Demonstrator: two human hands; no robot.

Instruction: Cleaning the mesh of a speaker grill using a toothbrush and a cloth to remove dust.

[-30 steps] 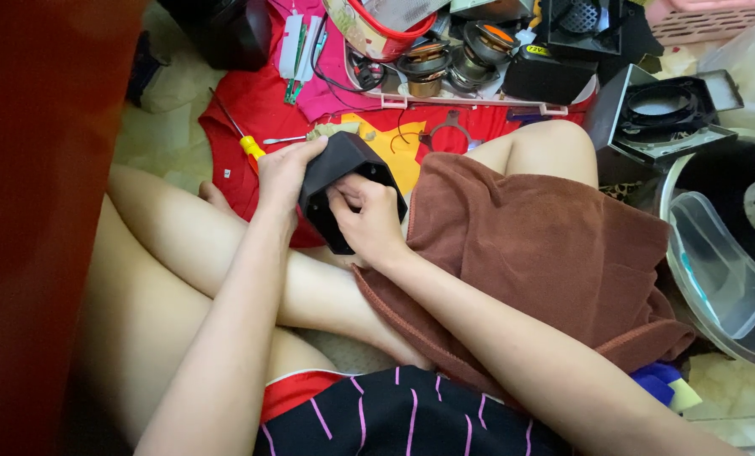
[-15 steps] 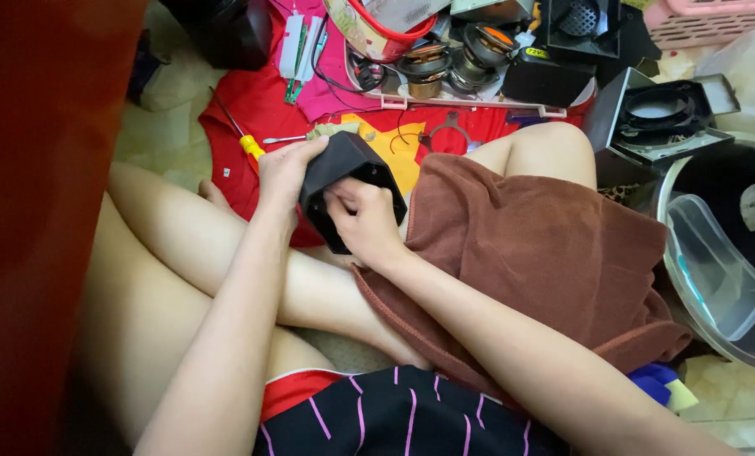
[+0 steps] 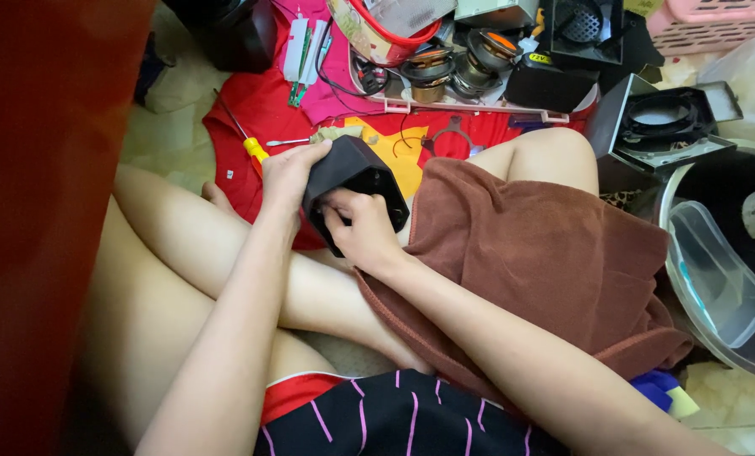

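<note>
A black angular plastic casing (image 3: 352, 173) rests above my crossed legs, held by both hands. My left hand (image 3: 286, 175) grips its left side with the fingers curled over the top edge. My right hand (image 3: 362, 231) presses against its front face, fingers bent into the casing's opening. What lies inside the casing is hidden by my fingers. A brown towel (image 3: 538, 262) covers my right thigh just to the right of the casing.
A red cloth (image 3: 259, 110) on the floor carries a yellow-handled screwdriver (image 3: 249, 143), loose speaker drivers (image 3: 457, 63), wires and a green circuit board (image 3: 299, 59). Black speaker boxes (image 3: 665, 127) stand at the right, beside a round tub holding a clear plastic container (image 3: 715, 270). A red surface (image 3: 48, 211) fills the left.
My right hand's fingers have shifted slightly on the casing's front. The casing and my left hand stay in nearly the same place.
</note>
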